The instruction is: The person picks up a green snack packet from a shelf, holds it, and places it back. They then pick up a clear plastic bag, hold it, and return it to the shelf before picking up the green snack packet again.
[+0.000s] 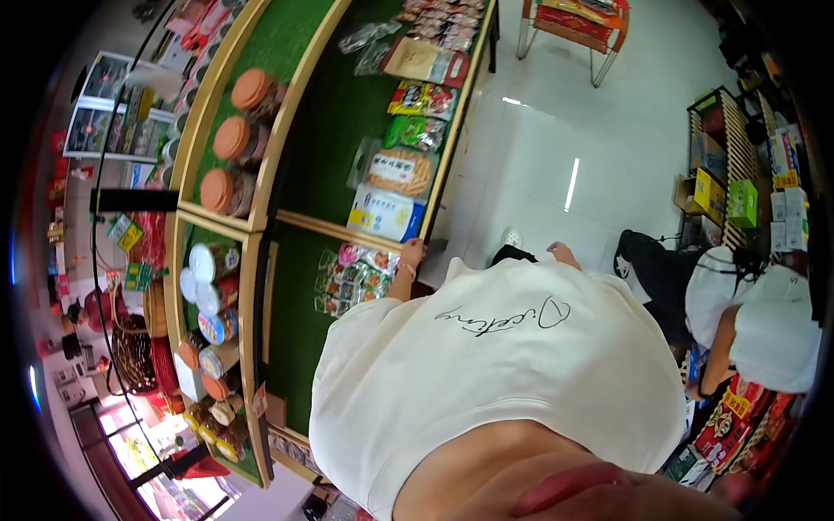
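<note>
My left hand point(413, 253) is at the wooden front edge point(436, 204) of the green-lined shelf, its fingers curled against that edge. Close to it lie small clear snack packets point(352, 282) and a blue-and-white packet point(382, 214). A tray of long tan snacks point(400, 171) sits farther along the same shelf. On the other side of my white shirt, my right hand point(565, 253) hangs over the floor with its fingers partly visible and apart, and nothing shows in it. My shirt hides most of both forearms.
Jars with orange lids point(231, 137) and white-lidded tubs point(208, 298) fill the upper shelf at left. A person in white point(777, 330) is low beside the right-hand goods. Boxes point(743, 204) stand on a slatted rack. An orange-framed stand point(578, 26) is on the tiled floor point(539, 148).
</note>
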### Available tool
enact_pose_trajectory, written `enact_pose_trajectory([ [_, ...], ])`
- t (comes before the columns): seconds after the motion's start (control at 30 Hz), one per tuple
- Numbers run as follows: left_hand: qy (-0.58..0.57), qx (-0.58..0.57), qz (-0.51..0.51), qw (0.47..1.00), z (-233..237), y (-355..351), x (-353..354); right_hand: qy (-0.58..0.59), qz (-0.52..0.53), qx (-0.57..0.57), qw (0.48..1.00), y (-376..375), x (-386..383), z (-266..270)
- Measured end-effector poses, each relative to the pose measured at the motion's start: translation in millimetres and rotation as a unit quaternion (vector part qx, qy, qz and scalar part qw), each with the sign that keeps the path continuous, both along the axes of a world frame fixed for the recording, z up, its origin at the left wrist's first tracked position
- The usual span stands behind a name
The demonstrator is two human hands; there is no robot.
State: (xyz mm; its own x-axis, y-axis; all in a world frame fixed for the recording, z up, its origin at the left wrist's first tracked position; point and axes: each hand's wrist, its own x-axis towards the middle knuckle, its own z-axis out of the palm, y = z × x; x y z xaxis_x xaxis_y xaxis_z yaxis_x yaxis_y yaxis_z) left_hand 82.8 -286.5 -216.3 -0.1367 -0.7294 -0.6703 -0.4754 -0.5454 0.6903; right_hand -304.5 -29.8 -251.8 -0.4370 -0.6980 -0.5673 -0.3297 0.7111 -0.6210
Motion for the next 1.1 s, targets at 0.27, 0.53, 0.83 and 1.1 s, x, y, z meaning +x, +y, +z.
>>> enact_pose_trajectory([
  [0.27,0.096,-0.006,-0.090,0.991,-5.0,-40.4,-156.3,-0.113,-0.184,-0.021,0.976,-14.6,-117.9,11.2],
  [0.53,-0.050,-0.104,-0.222,0.968,10.5,-35.2,-194.9,0.015,-0.062,-0.003,0.998,31.0,-129.3,-42.9],
  [0.83,-0.130,-0.087,-0.262,0.952,-11.5,-133.1,-262.6,-0.023,-0.037,0.072,0.996,-71.4,-195.1,-53.1],
  [1.1,-0.023,-0.153,-0.192,0.969,-11.9,-289.1,-358.4,-0.072,-0.053,0.066,0.994,-243.2,-316.8,-20.4],
])
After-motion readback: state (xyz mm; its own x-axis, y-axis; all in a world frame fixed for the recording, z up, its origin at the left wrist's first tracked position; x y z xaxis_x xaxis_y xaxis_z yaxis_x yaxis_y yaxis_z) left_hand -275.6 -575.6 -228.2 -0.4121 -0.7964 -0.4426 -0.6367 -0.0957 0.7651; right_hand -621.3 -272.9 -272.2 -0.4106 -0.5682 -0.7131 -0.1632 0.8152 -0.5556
